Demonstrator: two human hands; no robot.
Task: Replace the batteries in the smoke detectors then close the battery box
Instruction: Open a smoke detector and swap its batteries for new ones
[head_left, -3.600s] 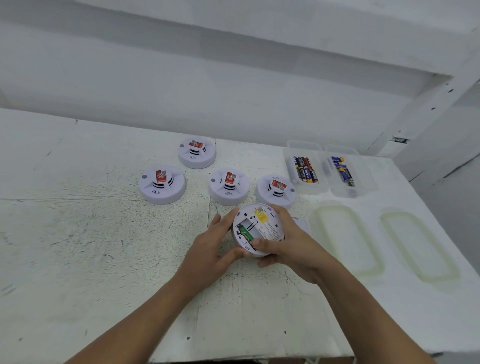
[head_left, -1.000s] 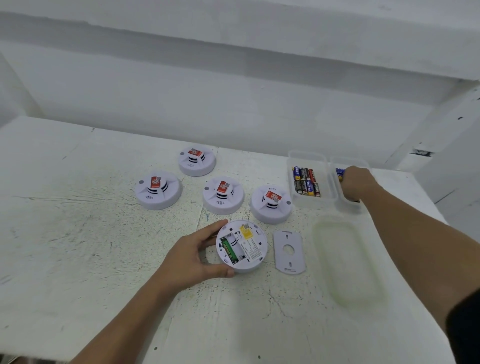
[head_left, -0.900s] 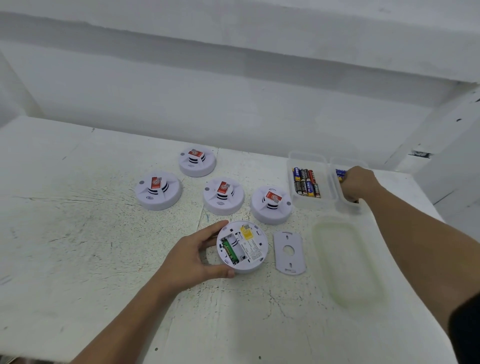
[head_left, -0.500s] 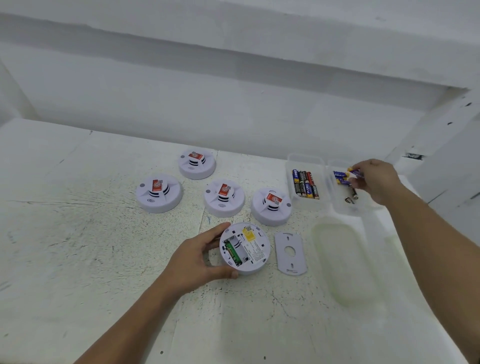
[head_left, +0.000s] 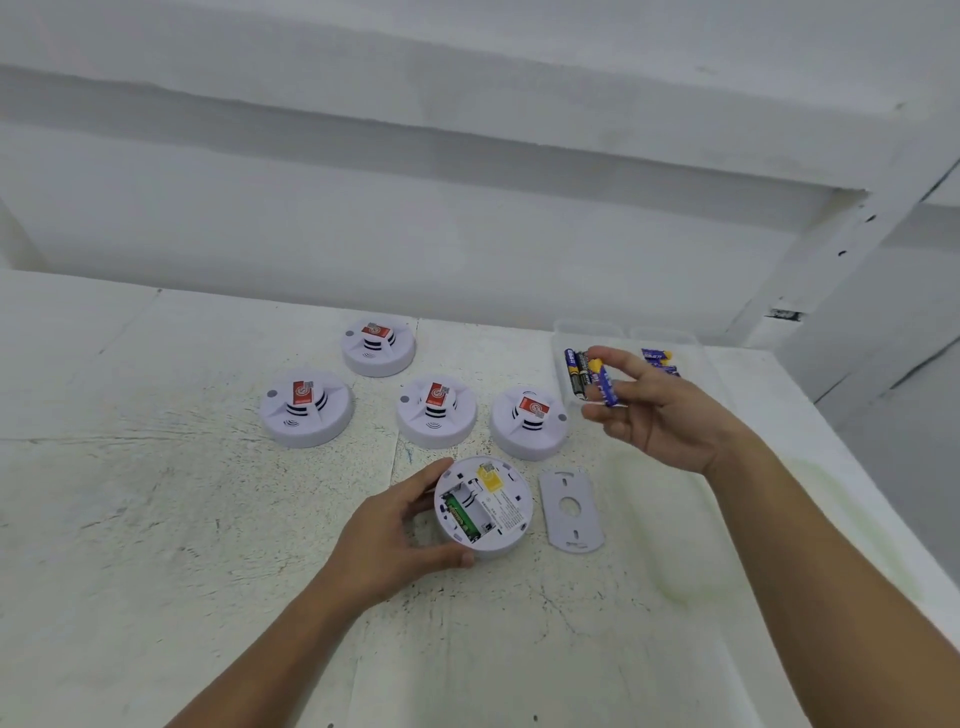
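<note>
Risk check: fresh cell in the air, detector bay open.
Right hand (head_left: 660, 410) pinches blue batteries (head_left: 605, 384) between thumb and fingers, count unclear, hovering at 1 o'clock of the open smoke detector (head_left: 483, 506). Left hand (head_left: 400, 535) cups that detector's rim at its 9 o'clock, back up, bay exposed; bay looks mostly empty. Cover plate (head_left: 570, 510) lies just beside it at 3 o'clock. Battery box (head_left: 587, 332) is open at 1 o'clock, more cells inside. Likely failures: loose fingertip pinch drops a cell; polarity reversed on seating; detector skids if the left hand's hold slackens; plate gets knocked.
</note>
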